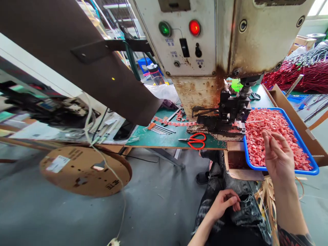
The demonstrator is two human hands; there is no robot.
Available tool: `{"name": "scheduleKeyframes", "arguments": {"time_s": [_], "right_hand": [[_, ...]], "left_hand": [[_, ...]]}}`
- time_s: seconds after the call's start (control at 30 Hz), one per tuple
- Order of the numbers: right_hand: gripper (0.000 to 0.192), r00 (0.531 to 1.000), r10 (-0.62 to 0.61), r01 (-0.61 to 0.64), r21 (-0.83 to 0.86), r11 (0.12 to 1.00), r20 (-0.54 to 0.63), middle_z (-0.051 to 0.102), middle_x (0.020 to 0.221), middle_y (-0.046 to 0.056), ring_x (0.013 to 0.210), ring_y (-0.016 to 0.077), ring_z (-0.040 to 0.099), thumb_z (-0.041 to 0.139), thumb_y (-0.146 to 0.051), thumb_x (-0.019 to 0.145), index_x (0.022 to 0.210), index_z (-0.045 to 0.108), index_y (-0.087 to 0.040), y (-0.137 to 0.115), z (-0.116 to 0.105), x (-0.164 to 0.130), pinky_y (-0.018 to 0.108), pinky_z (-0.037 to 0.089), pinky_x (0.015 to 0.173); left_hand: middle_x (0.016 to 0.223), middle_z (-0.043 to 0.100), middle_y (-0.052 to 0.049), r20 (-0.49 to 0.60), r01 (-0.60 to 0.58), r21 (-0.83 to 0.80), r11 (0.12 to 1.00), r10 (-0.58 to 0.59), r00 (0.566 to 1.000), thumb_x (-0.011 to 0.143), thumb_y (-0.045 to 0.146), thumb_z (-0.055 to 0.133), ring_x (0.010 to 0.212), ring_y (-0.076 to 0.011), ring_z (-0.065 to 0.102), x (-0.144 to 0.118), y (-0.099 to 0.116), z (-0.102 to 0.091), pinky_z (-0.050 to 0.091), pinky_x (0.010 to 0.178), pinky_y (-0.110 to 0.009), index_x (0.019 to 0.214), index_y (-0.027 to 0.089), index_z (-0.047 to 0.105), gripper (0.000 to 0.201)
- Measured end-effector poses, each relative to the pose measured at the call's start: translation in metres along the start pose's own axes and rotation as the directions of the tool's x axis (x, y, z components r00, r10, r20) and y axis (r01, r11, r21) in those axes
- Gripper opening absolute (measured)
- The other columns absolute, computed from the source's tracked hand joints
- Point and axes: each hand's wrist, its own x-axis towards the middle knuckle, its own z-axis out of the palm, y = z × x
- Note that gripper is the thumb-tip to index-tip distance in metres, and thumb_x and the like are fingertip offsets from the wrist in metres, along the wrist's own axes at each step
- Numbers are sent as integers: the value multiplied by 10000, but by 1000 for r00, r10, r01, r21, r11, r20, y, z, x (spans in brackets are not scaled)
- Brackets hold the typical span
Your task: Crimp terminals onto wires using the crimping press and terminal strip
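Observation:
My right hand [279, 157] is raised over a blue tray [316, 171] filled with small pink pieces [289, 136]. Its thumb and fingertips are drawn together, and anything between them is too small to make out. A thin white strand [256, 121] runs from the machine's black press head [234, 109] toward the space just above these fingers. My left hand [225, 203] rests at my lap with curled fingers; what they may hold is hidden. A strip of pink pieces [174, 122] enters the press head from the left.
Red-handled scissors [196, 140] and several dark rods [161, 128] lie on the green table [143, 136]. A cardboard reel [84, 171] hangs below its left edge. The machine panel [189, 44] shows a lit red lamp. Bundles of red wires [302, 77] lie behind a cardboard box [294, 112].

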Motion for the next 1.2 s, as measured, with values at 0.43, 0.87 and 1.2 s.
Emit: {"name": "scheduleKeyframes", "arguments": {"time_s": [0.43,0.87,1.2], "right_hand": [[288,936,93,-88,-29,996,338,681,754,-26,434,-1,512,909,-396,749,762,690,-209,-27,17,-44,71,443,417],[130,913,-132,214,-178,960,386,665,810,8,702,142,689,810,-118,812,855,760,-230,-32,28,-79,274,607,599],[220,849,-276,409,-228,884,451,691,838,5,697,147,699,806,-41,795,908,751,-222,-38,31,-91,283,597,582]], "left_hand": [[621,677,-39,-1,18,-5,1000,-18,1000,732,693,785,538,-121,566,0,3,4,452,602,-255,792,126,682,580],[615,674,-34,7,17,-29,999,-16,1000,718,693,798,524,-114,562,-1,1,2,448,579,-244,798,126,679,585],[614,659,-31,9,18,39,999,-18,1000,718,735,763,537,-126,557,-3,8,4,465,603,-265,793,135,675,611]]}}
